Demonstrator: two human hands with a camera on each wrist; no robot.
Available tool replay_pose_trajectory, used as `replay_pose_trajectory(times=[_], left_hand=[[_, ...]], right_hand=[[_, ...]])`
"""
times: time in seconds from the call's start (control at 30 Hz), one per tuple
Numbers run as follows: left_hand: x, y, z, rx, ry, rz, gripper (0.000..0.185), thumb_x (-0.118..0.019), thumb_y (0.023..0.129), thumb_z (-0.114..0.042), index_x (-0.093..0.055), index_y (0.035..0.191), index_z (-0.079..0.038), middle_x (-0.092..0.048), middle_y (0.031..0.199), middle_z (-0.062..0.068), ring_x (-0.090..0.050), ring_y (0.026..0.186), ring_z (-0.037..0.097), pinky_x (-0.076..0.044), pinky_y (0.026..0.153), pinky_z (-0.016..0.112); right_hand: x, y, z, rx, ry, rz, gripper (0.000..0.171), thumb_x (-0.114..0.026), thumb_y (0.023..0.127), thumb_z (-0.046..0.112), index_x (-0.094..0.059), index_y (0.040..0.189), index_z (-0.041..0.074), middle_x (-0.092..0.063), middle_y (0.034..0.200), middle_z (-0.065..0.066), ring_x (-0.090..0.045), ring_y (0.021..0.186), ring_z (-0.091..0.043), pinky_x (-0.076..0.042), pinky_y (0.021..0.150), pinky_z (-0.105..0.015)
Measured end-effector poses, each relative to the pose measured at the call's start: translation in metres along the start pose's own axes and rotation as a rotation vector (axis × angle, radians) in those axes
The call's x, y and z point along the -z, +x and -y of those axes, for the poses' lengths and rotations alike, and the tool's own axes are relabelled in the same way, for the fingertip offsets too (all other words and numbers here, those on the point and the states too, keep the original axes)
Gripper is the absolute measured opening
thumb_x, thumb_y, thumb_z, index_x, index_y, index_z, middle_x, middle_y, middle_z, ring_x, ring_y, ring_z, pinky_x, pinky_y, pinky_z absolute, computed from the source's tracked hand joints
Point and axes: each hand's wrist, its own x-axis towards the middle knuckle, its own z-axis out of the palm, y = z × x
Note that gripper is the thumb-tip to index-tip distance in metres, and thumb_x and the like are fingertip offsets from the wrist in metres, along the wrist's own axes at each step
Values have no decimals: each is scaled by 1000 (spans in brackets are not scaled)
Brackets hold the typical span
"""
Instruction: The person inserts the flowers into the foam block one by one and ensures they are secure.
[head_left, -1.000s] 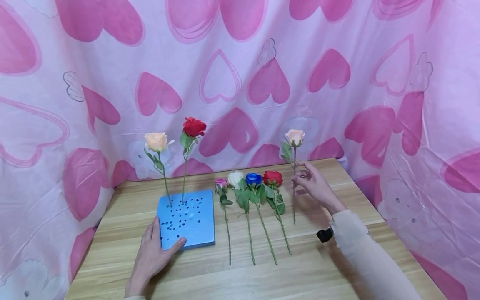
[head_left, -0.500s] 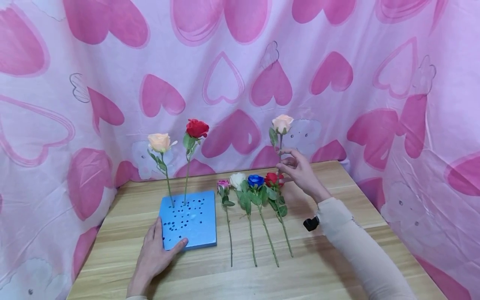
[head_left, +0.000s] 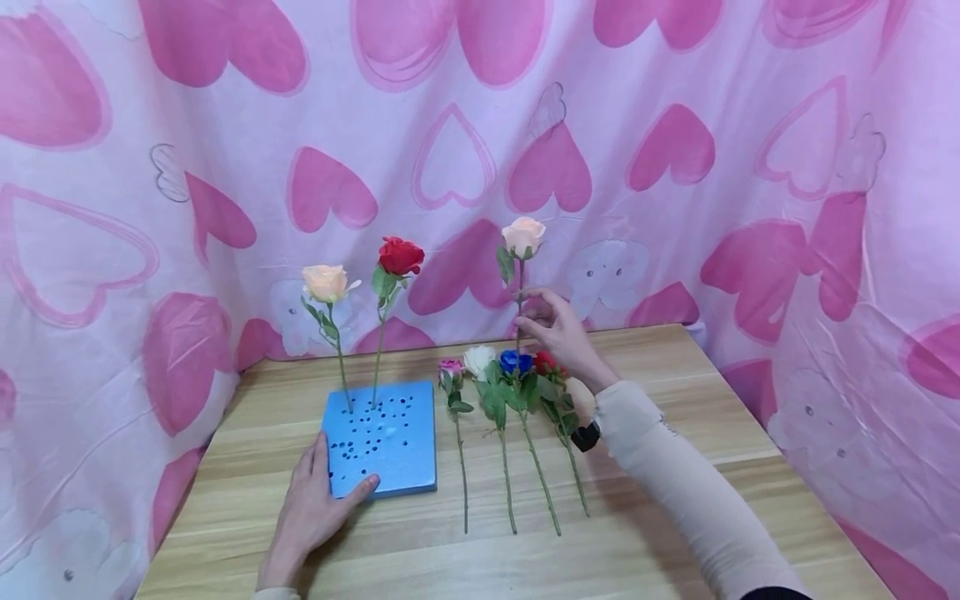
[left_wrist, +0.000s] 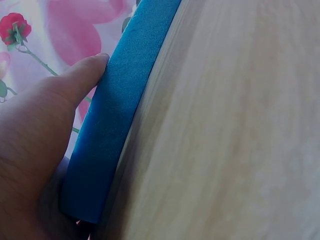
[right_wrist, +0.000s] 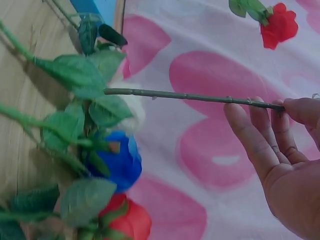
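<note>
We see the right hand (head_left: pixel 558 333) pinching the peach rose's (head_left: pixel 522 237) stem upright, above the lying roses (head_left: pixel 504 367). At eight o'clock, the left hand (head_left: pixel 315 504) rests flat, thumb against the blue foam block (head_left: pixel 382 437). No readable writing anywhere.

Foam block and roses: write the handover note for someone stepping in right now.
Left hand: rests flat on the foam block, thumb against its edge.
Right hand: pinches the peach rose by its stem, upright in the air above the lying roses.
Done: an orange rose and a red rose stand in the block.
Left: the held rose, plus four roses lying on the table.
</note>
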Motion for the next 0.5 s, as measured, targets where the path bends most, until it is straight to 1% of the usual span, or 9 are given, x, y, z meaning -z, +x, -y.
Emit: replay_pose_trajectory(times=[0.13,0.23,0.37,0.4,0.5], left_hand=[[-1,-1,1,1,-2,7,139,-66,94,-84,6,176,2,-6,180,38,-15,165,59,-20,133,72],[-2,-1,2,4,-8,7,139,-67,94,-84,6,176,1,-6,180,38,-14,165,58,-20,133,72],[-2,-1,3,6,-10,1,140,-67,93,-85,6,176,1,-6,180,37,-14,165,58,-20,133,73],[-2,0,3,6,-9,-1,140,-67,93,-85,6,176,1,-6,180,37,-15,165,58,-20,133,73],[-2,1,3,7,-5,-7,140,-67,93,-86,5,176,1,-7,180,38,-15,165,58,-20,132,73]], right_hand=[[-14,6,-2,9,1,6,36,-69,110,4,-61,145,10,-73,108,-14,-78,90,-26,-71,79,-54],[-24,12,-4,14,11,13,36,-69,110,3,-61,145,9,-73,109,-14,-79,91,-28,-69,82,-59],[-36,19,-5,33,28,30,41,-68,111,4,-57,150,2,-74,110,-14,-79,91,-24,-64,85,-71],[-39,21,-5,39,35,37,42,-68,111,4,-55,151,1,-74,110,-15,-79,90,-23,-63,85,-72],[-48,25,-5,60,41,55,41,-67,112,5,-55,150,0,-74,109,-15,-79,91,-22,-66,83,-68]])
